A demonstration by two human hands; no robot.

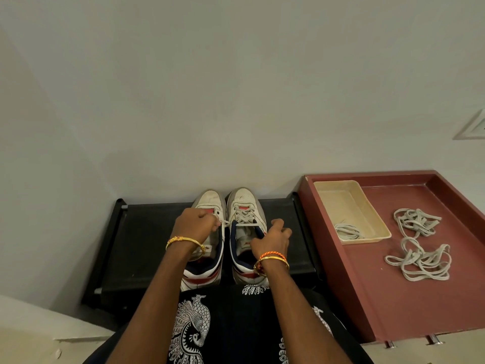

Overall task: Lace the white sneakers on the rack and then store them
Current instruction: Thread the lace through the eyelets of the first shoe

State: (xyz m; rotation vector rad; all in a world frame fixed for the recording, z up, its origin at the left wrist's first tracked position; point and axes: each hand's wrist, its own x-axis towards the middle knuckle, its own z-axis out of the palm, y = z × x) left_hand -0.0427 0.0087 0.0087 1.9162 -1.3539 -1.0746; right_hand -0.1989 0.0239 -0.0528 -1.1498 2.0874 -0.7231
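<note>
White sneakers side by side on the black rack [147, 248], toes toward the wall, heels toward the body, so that the tongues and eyelet rows face up for lacing. Right sneaker [245, 206] crossed by a lace [245, 218] through its lower eyelets, with the topmost run stretched flat across the tongue and out toward both sides. Left hand [195, 227] over the left sneaker [210, 199], fingers curled tight and apparently pinching one lace end, drawn sideways to keep the lace taut. Right hand [273, 239] at the outer collar of the right sneaker, fingers curled close, seemingly gripping the other lace end; exact contact hidden behind the knuckles. Opposed pull, probably to even the two ends before the next eyelets. Left sneaker largely covered by the hand and forearm, lacing state not readable. Alongside on the right, red tray [367, 298] with two loose lace bundles [417, 222], and a cream bin [378, 219] with another coiled lace, kept within reach as spare supply. Lacing judged partway; storing not yet begun.
</note>
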